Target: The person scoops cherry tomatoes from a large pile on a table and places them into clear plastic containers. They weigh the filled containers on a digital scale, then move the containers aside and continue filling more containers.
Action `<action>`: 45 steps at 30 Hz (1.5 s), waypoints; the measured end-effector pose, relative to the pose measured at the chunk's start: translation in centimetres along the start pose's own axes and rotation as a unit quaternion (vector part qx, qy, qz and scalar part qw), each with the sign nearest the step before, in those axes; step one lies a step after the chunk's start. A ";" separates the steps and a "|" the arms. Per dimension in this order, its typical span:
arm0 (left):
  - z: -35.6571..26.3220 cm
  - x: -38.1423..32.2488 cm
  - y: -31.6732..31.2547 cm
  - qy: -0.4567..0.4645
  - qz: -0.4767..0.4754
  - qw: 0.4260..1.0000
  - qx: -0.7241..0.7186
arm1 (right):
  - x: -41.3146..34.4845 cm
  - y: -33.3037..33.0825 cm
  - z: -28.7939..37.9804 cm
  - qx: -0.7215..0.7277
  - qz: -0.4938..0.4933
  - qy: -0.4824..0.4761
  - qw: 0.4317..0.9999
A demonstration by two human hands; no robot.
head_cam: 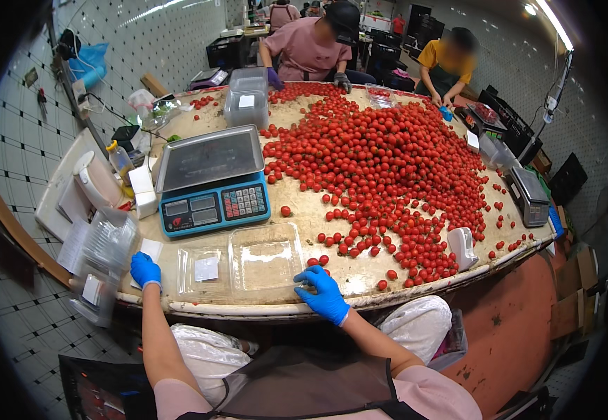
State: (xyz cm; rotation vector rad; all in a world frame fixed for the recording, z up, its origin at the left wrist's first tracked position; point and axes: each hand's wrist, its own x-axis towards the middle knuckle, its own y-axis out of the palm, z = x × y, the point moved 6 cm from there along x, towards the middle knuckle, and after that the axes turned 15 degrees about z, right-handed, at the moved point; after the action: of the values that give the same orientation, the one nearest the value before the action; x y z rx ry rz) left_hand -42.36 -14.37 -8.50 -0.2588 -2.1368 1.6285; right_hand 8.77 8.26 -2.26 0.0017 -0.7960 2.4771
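Observation:
My left hand (145, 270), in a blue glove, is over a stack of white paper slips (151, 249) near the table's front edge. Its fingers are bent, and what lies beneath them is hidden. My right hand (323, 297), also in a blue glove, has thumb and fingers apart by the near right corner of an opened clear plastic clamshell container (266, 257). Whether it touches the rim is unclear. A white slip (206, 269) lies in the container's left half. Beyond it stands a blue digital scale (215, 207) with a bare metal pan (209, 157).
A large heap of red cherry tomatoes (388, 152) covers the table's middle. Clear containers are stacked at left (105, 247) and behind the scale (246, 102). A white dispenser-like object (461, 248) stands at front right. Two people (309, 47) (446, 63) work across the table.

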 end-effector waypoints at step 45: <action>-0.3 -0.5 -1.8 -0.002 -0.023 0.997 -0.074 | 0.1 0.2 0.3 0.003 0.021 0.015 1.000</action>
State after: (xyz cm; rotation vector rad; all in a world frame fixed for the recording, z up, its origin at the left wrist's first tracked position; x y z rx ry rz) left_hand -41.59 -14.82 -6.81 -0.2502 -2.2539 1.4483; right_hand 8.56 8.06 -2.11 -0.0511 -0.7836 2.5119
